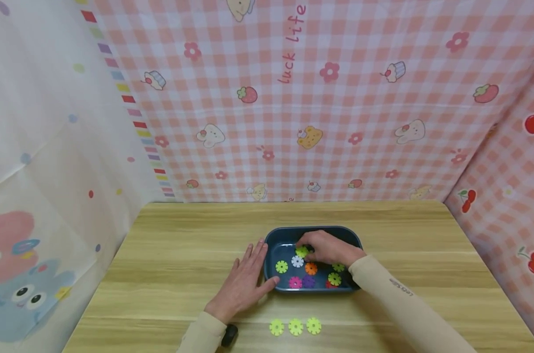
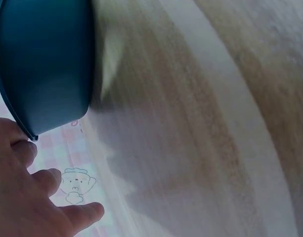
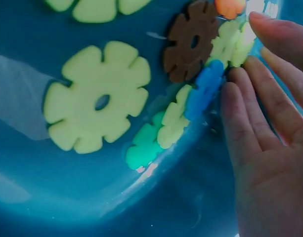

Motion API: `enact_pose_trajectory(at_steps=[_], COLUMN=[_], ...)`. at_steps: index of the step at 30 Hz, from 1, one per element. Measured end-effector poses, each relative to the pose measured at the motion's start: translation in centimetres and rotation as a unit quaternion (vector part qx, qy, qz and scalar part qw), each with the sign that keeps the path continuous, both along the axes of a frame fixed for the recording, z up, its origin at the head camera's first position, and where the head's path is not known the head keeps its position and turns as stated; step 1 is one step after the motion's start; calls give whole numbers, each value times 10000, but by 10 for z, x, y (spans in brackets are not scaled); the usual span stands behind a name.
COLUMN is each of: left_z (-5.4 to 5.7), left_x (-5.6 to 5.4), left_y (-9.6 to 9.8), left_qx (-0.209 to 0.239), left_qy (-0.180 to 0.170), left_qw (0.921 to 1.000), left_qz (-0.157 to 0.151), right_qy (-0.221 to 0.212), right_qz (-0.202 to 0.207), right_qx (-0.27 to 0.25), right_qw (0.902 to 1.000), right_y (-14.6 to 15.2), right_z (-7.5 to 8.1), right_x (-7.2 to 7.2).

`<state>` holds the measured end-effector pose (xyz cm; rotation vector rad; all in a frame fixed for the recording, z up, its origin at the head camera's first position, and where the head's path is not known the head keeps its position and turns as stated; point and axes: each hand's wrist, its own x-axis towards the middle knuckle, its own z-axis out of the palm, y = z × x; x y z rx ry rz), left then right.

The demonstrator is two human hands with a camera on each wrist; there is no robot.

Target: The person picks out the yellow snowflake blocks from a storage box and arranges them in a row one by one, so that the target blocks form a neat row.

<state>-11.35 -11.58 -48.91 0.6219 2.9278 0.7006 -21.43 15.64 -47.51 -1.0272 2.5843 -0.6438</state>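
Note:
A dark blue tray with raised walls holds several notched plastic flower discs. At its left end my left hand rests with fingers spread, the thumb by the front rim. Inside the tray, my right hand pinches a yellow-green disc between thumb and fingers. Near those fingertips lie a white disc and an orange disc. The right wrist view also has a brown disc, a blue disc and a teal disc by the tray's wall.
Three yellow-green discs, the middle one among them, lie in a row on the wooden table before the tray. A pink checked cloth hangs behind the table. Printed cloths also hang at both sides.

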Motion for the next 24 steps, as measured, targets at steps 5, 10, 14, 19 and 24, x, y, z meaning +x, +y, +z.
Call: enact_pose_trajectory(at_steps=[5,10,14,19,24], left_z=[0,0,0,0,0], left_x=[-1,-1,0,0,0], left_y=[-1,0,1,1,-1], left_qx=[-6,0,17,66,51], left_qy=[6,-41,-54,-69,-66], left_qw=[10000,10000,10000,10000,10000], left_qz=[-5,-1,7,6,-13], right_qy=[240,473,548,517,440], right_qz=[226,341,310,262,203], right_qx=[41,161,230,216,162], right_qw=[9994,9982,9978,9981,9987], right_y=[-2,-3,-1,1,4], right_z=[-1,-3,-3,1,13], right_x=[1,1,3,3,3])
